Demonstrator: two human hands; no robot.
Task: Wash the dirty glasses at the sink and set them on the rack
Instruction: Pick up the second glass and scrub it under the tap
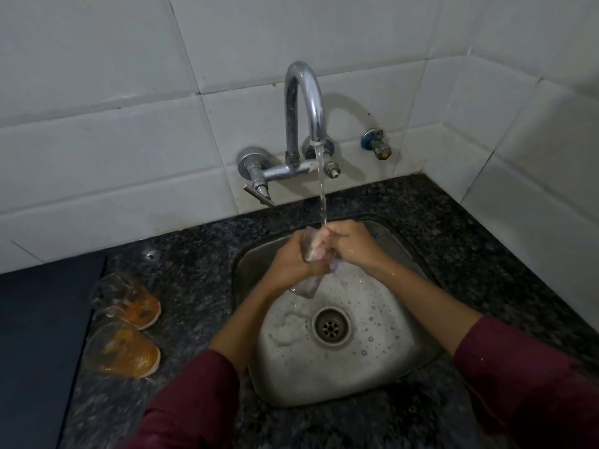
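Clear drinking glass (308, 283) held over steel sink (405, 377) under tap stream (322, 202), long axis tilted, mouth far-up toward water, base near-down. Left hand (291, 257) wraps glass body from left. Right hand (351, 243) at mouth, fingers seem pushed inside, rubbing. Two dirty glasses (124, 332), orange residue, lie on counter left, nearer left hand. Rack not visible.

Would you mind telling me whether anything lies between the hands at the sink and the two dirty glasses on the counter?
Nothing visible does. Both hands, left hand and right hand, hold a clear glass under the running tap. The two dirty glasses lie to the left; only bare counter and the sink rim lie between.
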